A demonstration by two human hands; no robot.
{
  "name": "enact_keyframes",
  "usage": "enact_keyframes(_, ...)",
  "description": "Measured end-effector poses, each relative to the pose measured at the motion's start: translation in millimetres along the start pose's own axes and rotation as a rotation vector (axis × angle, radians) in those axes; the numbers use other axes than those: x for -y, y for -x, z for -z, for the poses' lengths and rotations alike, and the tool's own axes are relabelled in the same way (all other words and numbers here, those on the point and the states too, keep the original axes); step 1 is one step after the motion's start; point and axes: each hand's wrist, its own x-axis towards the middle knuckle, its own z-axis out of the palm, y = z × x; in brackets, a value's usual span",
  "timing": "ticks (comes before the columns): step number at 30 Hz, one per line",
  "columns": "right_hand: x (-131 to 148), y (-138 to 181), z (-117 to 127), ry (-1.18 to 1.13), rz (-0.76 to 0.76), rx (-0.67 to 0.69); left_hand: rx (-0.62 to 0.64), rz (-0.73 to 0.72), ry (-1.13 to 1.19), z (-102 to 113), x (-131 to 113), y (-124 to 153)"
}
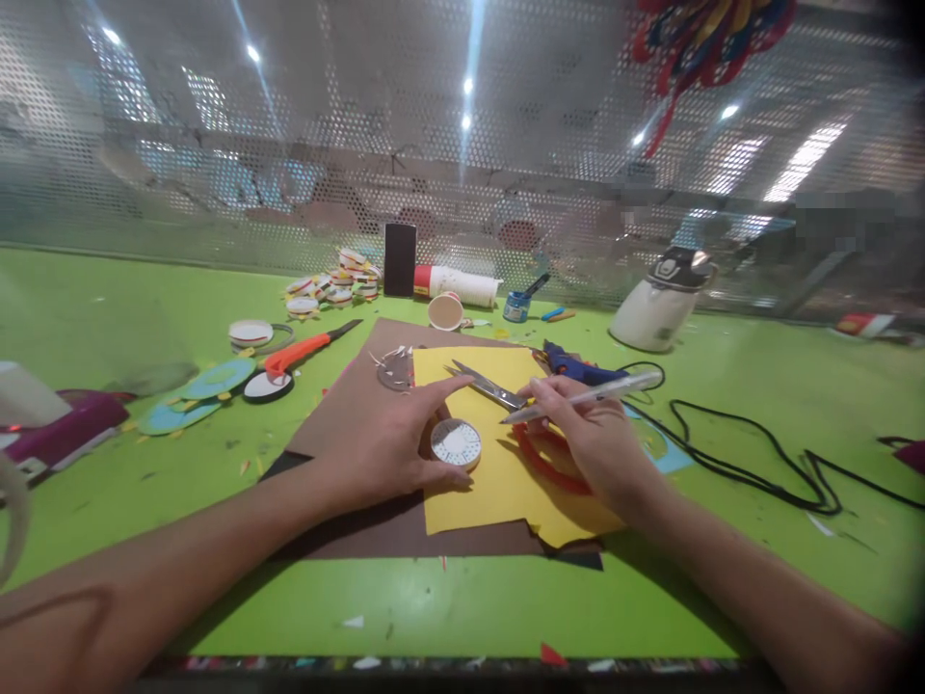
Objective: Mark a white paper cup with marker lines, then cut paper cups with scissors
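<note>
A small round white disc [456, 444] with a speckled blue surface, like a cut-off cup bottom, rests on a yellow paper sheet [477, 506]. Around its left side my left hand [394, 434] is spread, thumb near the disc's lower edge and index finger stretched out above it. My right hand [589, 429] grips a whitish pen [611, 387], its tip pointing left over the paper. Under that hand are scissors [488, 386] with red handles, blades slightly apart and pointing up-left; whether the hand also touches them, I cannot tell.
Brown paper [325, 419] lies beneath the yellow sheet. Orange-handled scissors [298, 355] and blue discs [217, 378] are at left. Behind are cup pieces [339, 287], a phone [400, 260], stacked cups [462, 286] and a kettle [654, 306]. A blue glue gun [578, 366] trails a black cord at right.
</note>
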Motion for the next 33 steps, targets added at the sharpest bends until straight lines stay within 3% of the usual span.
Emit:
enact_keyframes(6, 2.6, 2.8, 0.8, 0.102, 0.083, -0.003, 0.001, -0.015, 0.030, -2.0, 0.3, 1.2)
enact_keyframes(17, 4.5, 4.2, 2.9, 0.095, 0.064, 0.002, -0.065, -0.096, 0.003, -3.1, 3.3, 2.5)
enact_keyframes(26, 2.8, 4.0, 3.5, 0.124, 0.083, -0.013, -0.040, -0.107, -0.009, 0.7, 5.5, 3.7)
enact_keyframes(29, 7.0, 4.0, 4.7, 0.245, 0.184, -0.030, -0.035, -0.156, -0.016, 1.8, 5.1, 3.6)
enact_keyframes(33, 9.8, 4.9, 6.6, 0.467, 0.390, 0.054, -0.074, -0.169, -0.019, 0.0, 5.9, 3.4)
